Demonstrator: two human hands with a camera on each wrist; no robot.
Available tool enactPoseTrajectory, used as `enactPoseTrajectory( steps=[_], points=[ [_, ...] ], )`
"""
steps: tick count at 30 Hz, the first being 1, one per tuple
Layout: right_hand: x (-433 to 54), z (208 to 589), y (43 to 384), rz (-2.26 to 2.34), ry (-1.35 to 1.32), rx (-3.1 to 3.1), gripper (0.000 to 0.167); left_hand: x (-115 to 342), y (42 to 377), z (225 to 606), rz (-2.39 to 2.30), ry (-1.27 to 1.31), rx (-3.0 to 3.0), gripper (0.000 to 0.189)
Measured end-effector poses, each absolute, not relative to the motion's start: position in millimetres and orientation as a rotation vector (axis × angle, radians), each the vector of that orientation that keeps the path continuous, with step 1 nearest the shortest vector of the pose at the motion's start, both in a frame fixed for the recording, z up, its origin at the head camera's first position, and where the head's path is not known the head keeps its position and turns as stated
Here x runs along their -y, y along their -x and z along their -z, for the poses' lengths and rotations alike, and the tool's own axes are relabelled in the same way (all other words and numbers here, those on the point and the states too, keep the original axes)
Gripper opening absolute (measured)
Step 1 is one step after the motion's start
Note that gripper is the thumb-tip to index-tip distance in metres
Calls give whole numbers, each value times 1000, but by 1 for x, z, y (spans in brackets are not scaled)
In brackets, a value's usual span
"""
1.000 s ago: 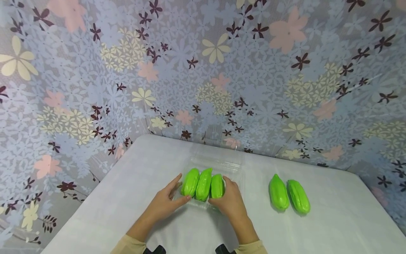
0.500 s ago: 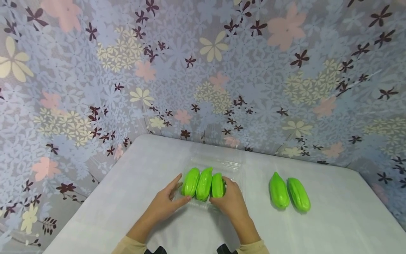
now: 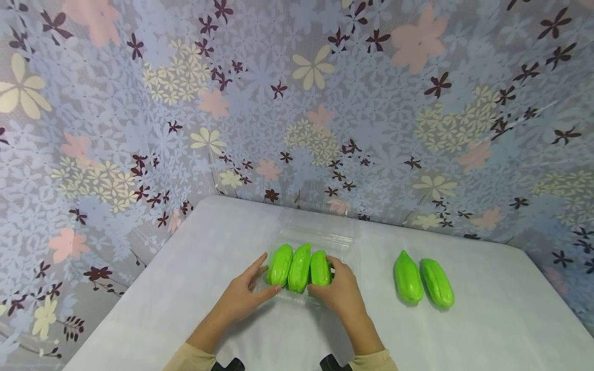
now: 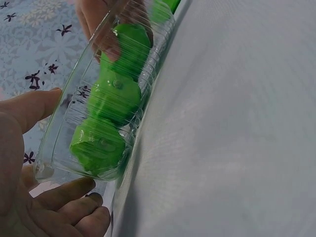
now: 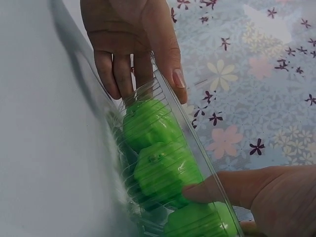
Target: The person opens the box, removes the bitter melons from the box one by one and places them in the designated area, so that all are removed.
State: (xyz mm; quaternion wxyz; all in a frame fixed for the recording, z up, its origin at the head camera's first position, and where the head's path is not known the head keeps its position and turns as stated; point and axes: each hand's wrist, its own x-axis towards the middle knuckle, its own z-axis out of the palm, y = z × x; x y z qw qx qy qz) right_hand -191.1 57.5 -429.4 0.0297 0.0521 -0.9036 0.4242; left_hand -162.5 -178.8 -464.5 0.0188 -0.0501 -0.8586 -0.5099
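Observation:
In the head view, three glossy green gourds lie side by side in an open clear plastic box [image 3: 297,299]: a left gourd [image 3: 280,265], a middle gourd [image 3: 299,268] and a right gourd [image 3: 320,268]. My left hand [image 3: 243,293] holds the box's left end; the left wrist view has its thumb [image 4: 42,106] at the rim and its fingers [image 4: 69,197] by the outer wall. My right hand [image 3: 341,288] grips the right gourd, index finger at the far end and thumb at the near end. In the right wrist view that thumb [image 5: 212,190] reaches inside the box.
Two more green gourds lie on the white table to the right, a nearer-left one [image 3: 408,278] and an outer one [image 3: 437,283]. The box's raised clear lid [image 3: 320,221] leans back towards the flowered wall [image 3: 260,103]. The table [image 3: 501,309] extends to both sides.
My right hand and the right gourd have shifted slightly to the right and away from me. The left hand keeps its place at the box, and the head view has tilted a little.

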Motion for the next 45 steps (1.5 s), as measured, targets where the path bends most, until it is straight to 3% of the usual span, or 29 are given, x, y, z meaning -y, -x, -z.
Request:
enactPoseTrajectory(
  steps=[45],
  points=[
    [-61,428,190,-1465,-133,2706,82,178,160,462,1602,185,2643,88]
  ],
)
